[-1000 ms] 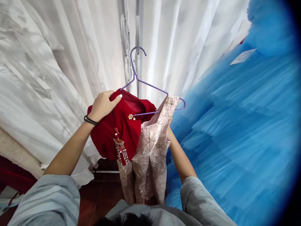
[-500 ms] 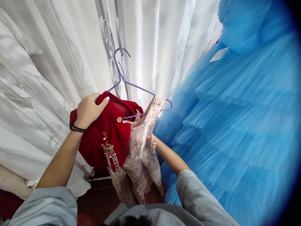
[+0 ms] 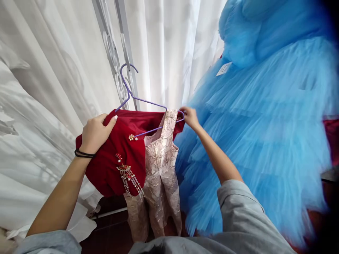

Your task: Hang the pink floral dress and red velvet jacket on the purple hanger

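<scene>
My left hand (image 3: pixel 96 132) is closed on the shoulder of a dark red velvet jacket (image 3: pixel 106 165), which covers the left end of a purple hanger (image 3: pixel 148 102). Beaded tassels and a pearl flower brooch decorate the jacket's front. On the hanger's right side hangs the strap of a pale pink patterned dress (image 3: pixel 161 158). Just past the hanger's right end, my right hand (image 3: pixel 189 117) pinches the red jacket's other side, which stretches behind the dress. Its fingertips are partly hidden by the cloth and hanger.
The hanger's hook is near a grey metal rack with scrollwork (image 3: pixel 115 60). White curtains (image 3: pixel 159 46) fall behind, and white gowns (image 3: pixel 31 169) crowd the left. A large blue tulle gown (image 3: pixel 249 141) with a white tag fills the right.
My right hand has come out from behind the dress to the right of the hanger, drawing the red jacket across behind the strap. My left hand keeps its grip; the view has shifted slightly.
</scene>
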A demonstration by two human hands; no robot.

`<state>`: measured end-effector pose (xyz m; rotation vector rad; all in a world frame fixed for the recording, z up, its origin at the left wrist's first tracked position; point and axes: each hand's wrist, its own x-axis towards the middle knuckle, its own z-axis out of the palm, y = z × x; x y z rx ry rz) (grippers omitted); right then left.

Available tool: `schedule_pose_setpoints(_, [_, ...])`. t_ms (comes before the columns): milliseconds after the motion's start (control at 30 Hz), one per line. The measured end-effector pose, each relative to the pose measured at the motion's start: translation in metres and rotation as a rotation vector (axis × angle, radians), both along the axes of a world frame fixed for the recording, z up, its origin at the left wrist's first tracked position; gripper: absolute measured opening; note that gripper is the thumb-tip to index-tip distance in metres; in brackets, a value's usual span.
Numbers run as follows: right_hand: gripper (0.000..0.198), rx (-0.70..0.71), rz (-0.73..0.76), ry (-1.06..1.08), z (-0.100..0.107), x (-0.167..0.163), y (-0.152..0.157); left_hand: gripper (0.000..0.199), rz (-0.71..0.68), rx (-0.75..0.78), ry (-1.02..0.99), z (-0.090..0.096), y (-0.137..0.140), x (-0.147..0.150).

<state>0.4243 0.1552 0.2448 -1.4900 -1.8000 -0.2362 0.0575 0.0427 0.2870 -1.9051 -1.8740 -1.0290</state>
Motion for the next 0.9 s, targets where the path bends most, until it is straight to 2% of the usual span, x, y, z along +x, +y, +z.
schedule_pose_setpoints(67, [0.042,0.141,-0.157,-0.042,0.006,0.008,0.006,0.038,0.008,-0.011,0.0,0.001,-0.003,0.002])
schedule_pose_setpoints(100, [0.044,0.156,-0.187,-0.089,0.009,0.011,0.008,0.038,0.019,-0.012,0.003,0.001,-0.004,0.002])
schedule_pose_setpoints(133, [0.043,0.107,-0.167,-0.138,0.011,0.013,0.009,0.037,0.027,-0.014,0.01,0.001,-0.004,0.002])
schedule_pose_setpoints(233, [0.037,-0.2,0.021,-0.142,0.027,0.019,0.007,0.036,0.02,-0.041,0.042,0.001,-0.006,0.0])
schedule_pose_setpoints(267, [0.038,-0.212,0.04,-0.089,0.035,0.021,0.003,0.036,0.009,-0.053,0.055,0.001,-0.006,-0.001])
schedule_pose_setpoints(300, [0.039,-0.149,0.02,-0.034,0.044,0.022,-0.002,0.036,-0.002,-0.063,0.068,0.001,-0.006,-0.002])
schedule_pose_setpoints(367, [0.042,0.092,-0.096,0.023,0.063,0.021,-0.017,0.038,-0.009,-0.071,0.089,0.0,-0.007,-0.004])
schedule_pose_setpoints(400, [0.042,0.184,-0.152,0.003,0.071,0.019,-0.026,0.039,-0.004,-0.069,0.094,0.0,-0.008,-0.005])
schedule_pose_setpoints(433, [0.04,0.213,-0.182,-0.053,0.078,0.015,-0.035,0.039,0.002,-0.07,0.097,0.0,-0.009,-0.005])
schedule_pose_setpoints(467, [0.037,0.171,-0.175,-0.133,0.085,0.011,-0.044,0.04,0.007,-0.073,0.101,0.001,-0.01,-0.006])
schedule_pose_setpoints(567, [0.023,-0.133,-0.027,-0.367,0.108,-0.002,-0.074,0.044,0.005,-0.087,0.112,0.002,-0.012,-0.007])
schedule_pose_setpoints(600, [0.023,-0.178,0.001,-0.397,0.119,-0.006,-0.086,0.045,-0.003,-0.088,0.115,0.002,-0.013,-0.007])
schedule_pose_setpoints(667, [0.025,-0.091,-0.024,-0.357,0.144,-0.017,-0.113,0.045,-0.013,-0.075,0.108,0.003,-0.015,-0.006])
schedule_pose_setpoints(733, [0.029,0.129,-0.051,-0.227,0.158,-0.034,-0.144,0.044,-0.026,-0.061,0.092,0.004,-0.018,-0.003])
schedule_pose_setpoints(800, [0.031,0.264,0.012,-0.089,0.148,-0.06,-0.168,0.046,-0.026,-0.058,0.082,0.004,-0.023,0.002])
schedule_pose_setpoints(833, [0.029,0.235,0.081,-0.066,0.133,-0.075,-0.176,0.047,-0.019,-0.059,0.081,0.005,-0.026,0.005])
schedule_pose_setpoints(867, [0.027,0.127,0.15,-0.09,0.112,-0.092,-0.181,0.048,-0.01,-0.059,0.08,0.005,-0.029,0.008])
schedule_pose_setpoints(900, [0.022,-0.064,0.241,-0.207,0.089,-0.107,-0.183,0.048,-0.001,-0.059,0.079,0.005,-0.031,0.01])
